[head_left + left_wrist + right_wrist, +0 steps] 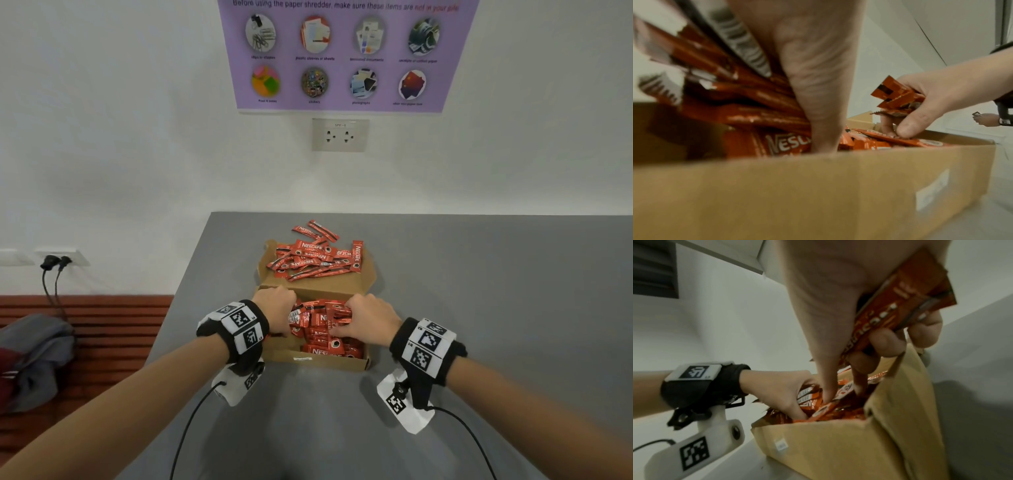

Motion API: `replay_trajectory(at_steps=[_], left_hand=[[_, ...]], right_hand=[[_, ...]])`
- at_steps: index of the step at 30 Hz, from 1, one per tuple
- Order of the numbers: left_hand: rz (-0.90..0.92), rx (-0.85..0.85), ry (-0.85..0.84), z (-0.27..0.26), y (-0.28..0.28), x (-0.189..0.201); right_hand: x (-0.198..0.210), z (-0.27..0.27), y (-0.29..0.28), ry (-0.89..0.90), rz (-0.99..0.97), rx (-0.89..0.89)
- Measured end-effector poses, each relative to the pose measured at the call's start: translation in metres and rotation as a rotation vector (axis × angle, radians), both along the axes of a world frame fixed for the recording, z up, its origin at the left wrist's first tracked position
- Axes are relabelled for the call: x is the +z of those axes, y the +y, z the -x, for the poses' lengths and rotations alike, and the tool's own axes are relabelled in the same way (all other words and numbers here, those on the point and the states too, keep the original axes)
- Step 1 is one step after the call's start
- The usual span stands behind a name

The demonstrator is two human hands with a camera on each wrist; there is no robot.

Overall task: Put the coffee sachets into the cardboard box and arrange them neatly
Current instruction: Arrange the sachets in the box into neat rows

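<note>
A brown cardboard box (318,363) sits open on the grey table, part-filled with red coffee sachets (322,346). More sachets (315,260) lie in a loose pile on its open lid flap behind. My left hand (277,310) is inside the box at its left end, gripping a fanned bundle of sachets (719,84). My right hand (366,322) is at the right end, holding a small stack of sachets (900,305) in the curled fingers while its thumb and forefinger touch sachets lying in the box (898,138).
The grey table (479,308) stretches right and toward me. Its left edge drops to a wooden bench with a grey bag (37,356). A white wall with a socket (340,134) and a purple poster (346,54) stands behind.
</note>
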State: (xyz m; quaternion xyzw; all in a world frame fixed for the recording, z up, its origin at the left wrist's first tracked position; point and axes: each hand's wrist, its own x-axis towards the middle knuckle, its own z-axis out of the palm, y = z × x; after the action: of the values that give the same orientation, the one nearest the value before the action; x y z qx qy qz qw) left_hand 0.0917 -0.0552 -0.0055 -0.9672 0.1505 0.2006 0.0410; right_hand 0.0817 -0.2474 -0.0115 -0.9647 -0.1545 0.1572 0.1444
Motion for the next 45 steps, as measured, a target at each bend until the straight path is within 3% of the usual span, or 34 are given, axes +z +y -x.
replay_trajectory(at_steps=[7,14,19,21,24,28,38,42,45], left_hand=[[-0.025,-0.017,-0.003,0.001,0.001,0.000],[0.076,0.063,-0.017,-0.005,0.007,0.010],[0.290,0.233,-0.007,-0.014,0.023,0.027],[0.378,0.340,-0.092,-0.017,0.031,0.029],[0.325,0.495,-0.228,-0.019,0.038,0.030],[0.329,0.603,-0.087,-0.013,0.040,0.021],[0.339,0.614,-0.057,-0.004,0.038,0.011],[0.255,0.572,-0.243,-0.003,0.035,0.023],[0.366,0.563,-0.312,-0.009,0.031,0.037]], right_hand=[[-0.001,0.000,0.005,0.029,-0.013,-0.037],[0.008,-0.003,-0.006,0.128,-0.282,-0.093],[0.010,-0.004,-0.021,0.066,-0.447,-0.142],[0.009,-0.005,-0.027,0.047,-0.501,-0.153],[0.008,-0.007,-0.034,0.033,-0.498,-0.174],[0.007,-0.009,-0.035,0.012,-0.501,-0.191],[0.011,-0.021,-0.039,-0.033,-0.498,-0.179],[0.032,-0.020,-0.041,-0.068,-0.570,-0.155],[0.048,-0.019,-0.032,-0.073,-0.559,-0.088]])
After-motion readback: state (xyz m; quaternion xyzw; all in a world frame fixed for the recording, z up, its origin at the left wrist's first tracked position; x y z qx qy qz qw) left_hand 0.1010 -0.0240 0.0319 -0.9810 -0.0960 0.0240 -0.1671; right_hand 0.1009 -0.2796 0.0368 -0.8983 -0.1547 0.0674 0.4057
